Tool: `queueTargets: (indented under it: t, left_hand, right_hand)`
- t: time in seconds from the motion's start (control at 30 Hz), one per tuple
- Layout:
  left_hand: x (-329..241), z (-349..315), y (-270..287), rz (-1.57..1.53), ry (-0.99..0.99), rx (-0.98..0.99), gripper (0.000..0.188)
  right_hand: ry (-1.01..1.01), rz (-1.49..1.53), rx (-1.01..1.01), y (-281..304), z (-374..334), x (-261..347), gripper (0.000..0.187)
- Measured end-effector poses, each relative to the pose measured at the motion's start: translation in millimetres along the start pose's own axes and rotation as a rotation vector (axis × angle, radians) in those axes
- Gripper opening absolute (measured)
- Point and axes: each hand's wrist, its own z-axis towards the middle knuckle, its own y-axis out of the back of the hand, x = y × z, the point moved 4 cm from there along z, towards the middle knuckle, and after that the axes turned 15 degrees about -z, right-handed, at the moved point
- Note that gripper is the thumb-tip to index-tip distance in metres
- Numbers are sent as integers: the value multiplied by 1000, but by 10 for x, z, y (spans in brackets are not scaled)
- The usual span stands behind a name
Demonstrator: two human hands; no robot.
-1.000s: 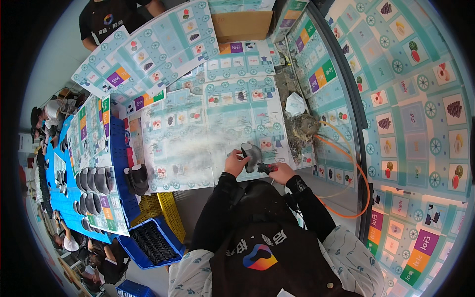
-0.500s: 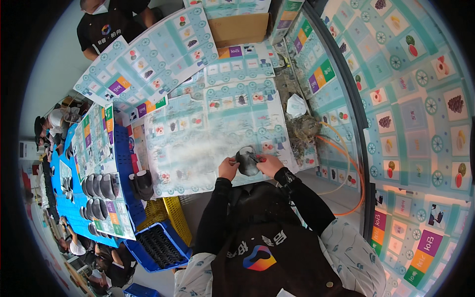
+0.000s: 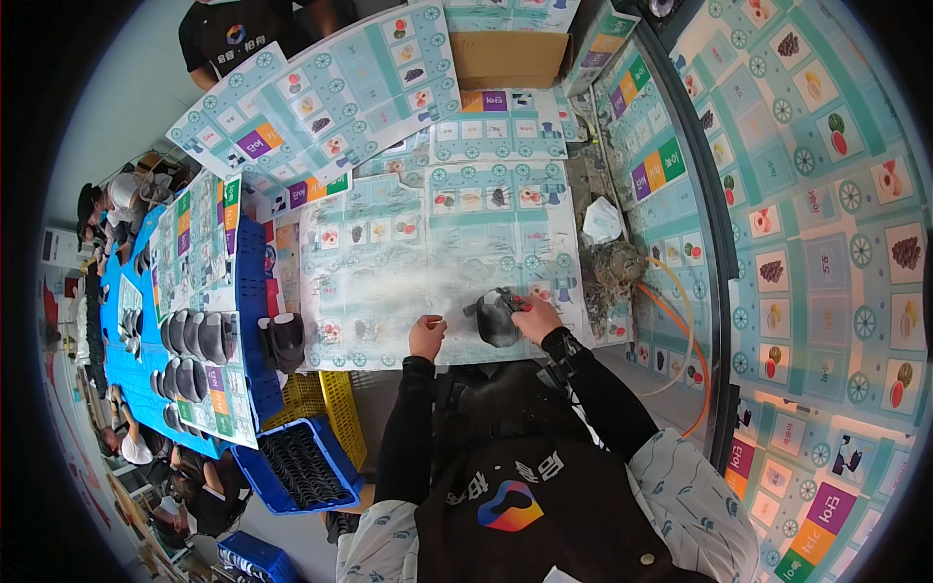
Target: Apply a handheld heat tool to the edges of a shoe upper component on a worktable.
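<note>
Dark moulded part (image 3: 497,321): located near the front edge of the table (image 3: 389,282), at roughly 1 o'clock from the person's chest. It rests on the worn printed sheet that covers the work surface, which likely serves as protection for the tabletop.

Right hand (image 3: 535,317): positioned at 3 o'clock of the part, fingers closed on its right side, where a small red item shows against the fingers; what that item is cannot be determined. The grip appears to steady the part against the table rather than lift it.

Left hand (image 3: 427,337): set apart from the part at its 9 o'clock, knuckles up and fingers curled inward. Whether it encloses anything small cannot be told; it touches the table edge only.

Supply: more dark curved parts (image 3: 199,335) lie in rows at 9 o'clock, and a blue crate (image 3: 296,466) with stacked dark pieces sits at 7 o'clock, both within left-arm reach. A grey tangle of waste (image 3: 614,275) lies at 2 o'clock, clear of the working zone.
</note>
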Motion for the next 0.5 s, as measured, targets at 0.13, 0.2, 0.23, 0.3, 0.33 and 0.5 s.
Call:
queueTargets:
  t: [0.13,0.2,0.23,0.3,0.33,0.5]
  left_hand:
    - [10,-51,75,-50,16,-24,31]
    - [-15,-63,77,-20,26,-31,30]
    - [-8,-76,98,-21,28,-37,30]
    - [25,-88,121,-54,48,-38,29]
    - [30,-85,129,-54,47,-40,29]
    - [-78,-41,31,-76,15,-42,29]
  right_hand:
    - [69,73,74,-1,-30,78,39]
    - [108,-14,165,33,-64,116,24]
    - [111,-15,170,98,-100,163,24]
    - [117,-56,372,144,-178,229,24]
    - [119,-56,373,134,-182,208,24]
    - [81,179,39,171,-88,40,22]
